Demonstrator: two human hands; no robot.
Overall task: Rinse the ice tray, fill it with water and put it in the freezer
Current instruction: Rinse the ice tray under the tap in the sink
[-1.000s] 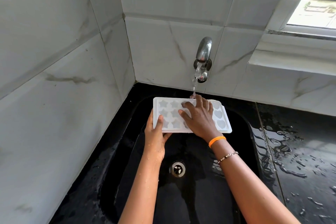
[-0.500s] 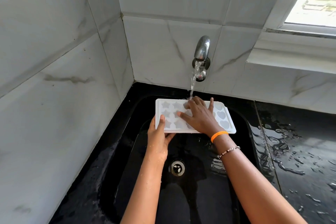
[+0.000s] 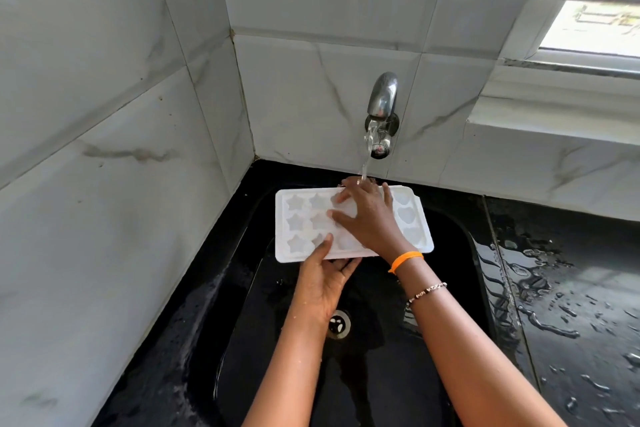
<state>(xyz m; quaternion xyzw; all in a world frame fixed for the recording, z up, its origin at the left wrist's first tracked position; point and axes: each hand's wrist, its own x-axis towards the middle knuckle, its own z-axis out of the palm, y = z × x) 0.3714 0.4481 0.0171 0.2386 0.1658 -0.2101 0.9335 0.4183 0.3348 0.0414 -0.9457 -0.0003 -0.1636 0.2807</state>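
Note:
A white ice tray (image 3: pixel 294 218) with star and heart moulds is held flat over the black sink (image 3: pixel 460 288). My left hand (image 3: pixel 323 279) grips its near edge from below, thumb on top. My right hand (image 3: pixel 369 215) lies spread on the tray's middle, fingers apart, rubbing the moulds. Water runs from the chrome wall tap (image 3: pixel 381 107) onto my right fingers and the tray's far edge. Some moulds are hidden under my right hand.
The sink drain (image 3: pixel 338 322) lies below the tray. A wet black countertop (image 3: pixel 571 305) spreads to the right. White marble tile walls close in on the left and behind. A window ledge (image 3: pixel 554 107) juts out at upper right.
My left hand has slid right along the tray's near edge. My right hand has reached farther back, up to the stream. The tray sits closer under the tap.

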